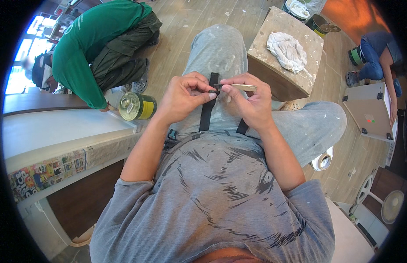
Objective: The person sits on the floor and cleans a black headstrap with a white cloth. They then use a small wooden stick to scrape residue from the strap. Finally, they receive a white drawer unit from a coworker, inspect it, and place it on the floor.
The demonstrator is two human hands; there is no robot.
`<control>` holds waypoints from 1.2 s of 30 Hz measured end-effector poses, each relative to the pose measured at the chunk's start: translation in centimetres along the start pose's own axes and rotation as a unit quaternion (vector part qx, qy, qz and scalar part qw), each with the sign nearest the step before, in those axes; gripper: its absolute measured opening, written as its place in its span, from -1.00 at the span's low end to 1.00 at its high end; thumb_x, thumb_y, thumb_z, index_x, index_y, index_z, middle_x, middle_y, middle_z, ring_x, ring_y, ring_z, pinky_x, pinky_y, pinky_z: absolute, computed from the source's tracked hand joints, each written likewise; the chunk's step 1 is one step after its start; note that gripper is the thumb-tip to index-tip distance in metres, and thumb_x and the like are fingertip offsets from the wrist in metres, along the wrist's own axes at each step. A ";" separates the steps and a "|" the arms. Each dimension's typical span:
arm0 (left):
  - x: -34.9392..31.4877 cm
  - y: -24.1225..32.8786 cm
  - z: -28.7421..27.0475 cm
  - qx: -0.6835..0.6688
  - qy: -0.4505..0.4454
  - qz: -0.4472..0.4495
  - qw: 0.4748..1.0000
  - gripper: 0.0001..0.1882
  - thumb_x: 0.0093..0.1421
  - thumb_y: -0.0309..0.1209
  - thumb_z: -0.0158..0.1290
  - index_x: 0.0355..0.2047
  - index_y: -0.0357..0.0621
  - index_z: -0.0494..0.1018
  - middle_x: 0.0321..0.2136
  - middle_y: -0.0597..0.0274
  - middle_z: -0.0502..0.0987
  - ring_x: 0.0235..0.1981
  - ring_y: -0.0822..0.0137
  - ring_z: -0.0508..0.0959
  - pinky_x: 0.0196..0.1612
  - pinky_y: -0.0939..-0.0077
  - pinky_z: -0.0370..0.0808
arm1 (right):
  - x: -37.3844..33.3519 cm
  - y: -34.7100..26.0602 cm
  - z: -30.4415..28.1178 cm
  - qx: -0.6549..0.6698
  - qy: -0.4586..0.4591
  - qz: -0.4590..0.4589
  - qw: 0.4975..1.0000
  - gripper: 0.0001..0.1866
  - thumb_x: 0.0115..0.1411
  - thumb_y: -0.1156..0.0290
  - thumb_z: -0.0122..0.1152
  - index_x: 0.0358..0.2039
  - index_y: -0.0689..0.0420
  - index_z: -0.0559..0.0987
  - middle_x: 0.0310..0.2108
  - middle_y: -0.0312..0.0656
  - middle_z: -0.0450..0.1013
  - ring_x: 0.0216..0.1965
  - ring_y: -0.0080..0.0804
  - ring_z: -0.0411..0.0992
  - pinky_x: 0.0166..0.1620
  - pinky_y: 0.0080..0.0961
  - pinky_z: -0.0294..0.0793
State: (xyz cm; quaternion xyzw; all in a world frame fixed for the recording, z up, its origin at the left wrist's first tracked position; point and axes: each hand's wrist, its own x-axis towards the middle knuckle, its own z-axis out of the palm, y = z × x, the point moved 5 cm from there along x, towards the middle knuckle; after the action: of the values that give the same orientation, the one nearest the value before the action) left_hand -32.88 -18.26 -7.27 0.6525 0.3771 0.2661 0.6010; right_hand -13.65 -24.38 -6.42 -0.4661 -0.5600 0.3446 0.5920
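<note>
Both hands meet above my lap, over dust-stained grey trousers (219, 48). My left hand (182, 100) is closed, thumb and fingers pinching a small black piece (215, 92) whose kind I cannot make out. Opposite it, my right hand (252, 100) pinches a thin tool with a pale, flat handle (245, 87). The tool's dark narrow end points left and lies right at the black piece. A black strap (206, 115) runs down my thigh beneath the fingers, and a second short black strap (242, 127) shows below my right wrist.
A wooden box (273, 48) with a crumpled white cloth (287, 51) stands ahead on the right. At left, a co-worker in green (98, 30) bends over a white panel (58, 129) near a can (137, 106). Another person (381, 52) handles a cabinet (368, 109) at far right.
</note>
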 end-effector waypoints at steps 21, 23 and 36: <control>0.1 0.1 0.0 0.034 -0.003 0.001 0.999 -0.91 0.19 -0.64 0.31 -0.30 -0.38 0.64 -0.20 0.24 0.55 -0.20 0.49 0.53 -0.15 0.61 0.46 | -0.3 1.0 0.6 0.078 0.006 0.065 0.995 -0.88 0.24 0.47 0.40 -0.23 0.23 0.73 -0.33 -0.16 0.67 -0.29 -0.47 0.62 -0.19 -0.53 0.54; 0.1 0.1 0.2 0.014 -0.006 -0.005 1.000 -0.91 0.19 -0.63 0.31 -0.30 -0.38 0.64 -0.20 0.25 0.54 -0.21 0.50 0.52 -0.16 0.61 0.45 | -0.5 1.5 0.7 0.119 0.014 0.076 0.990 -0.87 0.25 0.47 0.40 -0.22 0.23 0.73 -0.33 -0.16 0.67 -0.29 -0.49 0.62 -0.19 -0.54 0.54; 0.0 0.1 0.1 -0.002 -0.010 -0.012 1.000 -0.89 0.18 -0.64 0.31 -0.29 -0.38 0.63 -0.19 0.25 0.54 -0.19 0.49 0.52 -0.13 0.59 0.44 | -0.5 1.4 0.9 0.168 -0.003 0.114 0.979 -0.87 0.31 0.52 0.35 -0.18 0.28 0.71 -0.31 -0.17 0.66 -0.26 -0.50 0.64 -0.16 -0.57 0.60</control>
State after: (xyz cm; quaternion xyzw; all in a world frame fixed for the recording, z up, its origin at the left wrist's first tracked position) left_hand -32.75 -18.31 -7.15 0.6492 0.3786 0.2528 0.6093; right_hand -14.40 -24.24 -7.92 -0.4194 -0.4390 0.5001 0.6174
